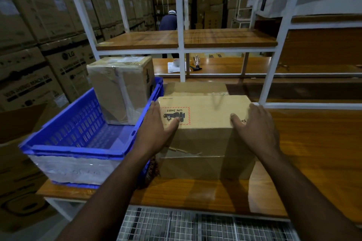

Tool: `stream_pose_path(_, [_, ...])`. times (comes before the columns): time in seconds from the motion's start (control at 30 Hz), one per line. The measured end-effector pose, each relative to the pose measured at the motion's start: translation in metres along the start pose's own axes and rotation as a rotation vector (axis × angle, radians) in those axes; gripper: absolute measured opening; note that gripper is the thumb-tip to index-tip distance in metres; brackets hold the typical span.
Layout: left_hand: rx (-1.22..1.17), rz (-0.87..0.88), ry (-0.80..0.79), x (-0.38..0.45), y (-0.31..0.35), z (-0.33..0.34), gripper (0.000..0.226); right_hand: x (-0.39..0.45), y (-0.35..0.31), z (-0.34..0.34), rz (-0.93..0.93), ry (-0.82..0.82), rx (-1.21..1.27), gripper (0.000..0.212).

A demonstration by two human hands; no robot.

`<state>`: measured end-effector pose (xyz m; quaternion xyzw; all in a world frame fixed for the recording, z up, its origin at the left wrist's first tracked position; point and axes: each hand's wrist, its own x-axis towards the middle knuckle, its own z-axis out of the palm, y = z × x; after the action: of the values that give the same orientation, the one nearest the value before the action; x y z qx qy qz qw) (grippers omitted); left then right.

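A brown cardboard box (203,121) with a red-bordered "UN 3481" battery label stands on the wooden table (305,154) in front of me. My left hand (156,126) lies flat against the box's left side, thumb resting on the top by the label. My right hand (254,126) presses the right side with straight fingers, its thumb on the top edge. A flatter cardboard box (195,88) sits directly behind it, touching.
A blue plastic crate (78,148) stands at the left of the table and holds a taped cardboard box (119,88). White shelving (181,25) rises behind. A tape roll (174,62) lies beyond it, and a person (169,21) stands far back. Stacked cartons (39,45) fill the left.
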<state>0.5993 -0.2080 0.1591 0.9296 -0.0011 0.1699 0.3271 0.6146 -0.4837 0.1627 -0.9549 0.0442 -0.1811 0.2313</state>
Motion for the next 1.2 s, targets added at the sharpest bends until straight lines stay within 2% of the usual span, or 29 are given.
stream_pose_path(0.1, [-0.153,-0.080,0.023,-0.005,0.002,0.001,0.062,-0.006,0.003,0.002,0.015,0.043,0.037,0.060])
stream_pose_path(0.17, [-0.211,-0.075,0.030,-0.011,0.002,0.001,0.056,-0.009,0.008,0.002,-0.008,0.070,0.081,0.060])
stream_pose_path(0.23, [-0.219,-0.031,0.088,-0.021,0.002,0.000,0.062,-0.015,0.014,-0.001,-0.005,0.105,0.162,0.066])
stream_pose_path(0.4, [-0.256,0.005,0.187,-0.061,-0.001,0.007,0.100,-0.043,0.030,-0.002,-0.035,0.225,0.298,0.079])
stream_pose_path(0.6, [-0.327,0.054,0.253,-0.097,-0.014,0.013,0.102,-0.075,0.043,0.002,-0.072,0.290,0.358,0.096])
stream_pose_path(0.87, [-0.242,0.066,0.314,-0.114,-0.032,0.029,0.108,-0.099,0.056,0.020,-0.071,0.230,0.364,0.117])
stream_pose_path(1.0, [-0.217,0.011,0.310,-0.125,-0.052,0.043,0.110,-0.118,0.067,0.036,-0.016,0.177,0.322,0.115])
stream_pose_path(1.2, [-0.121,-0.021,0.223,-0.133,-0.066,0.051,0.111,-0.132,0.081,0.056,0.049,0.031,0.269,0.104])
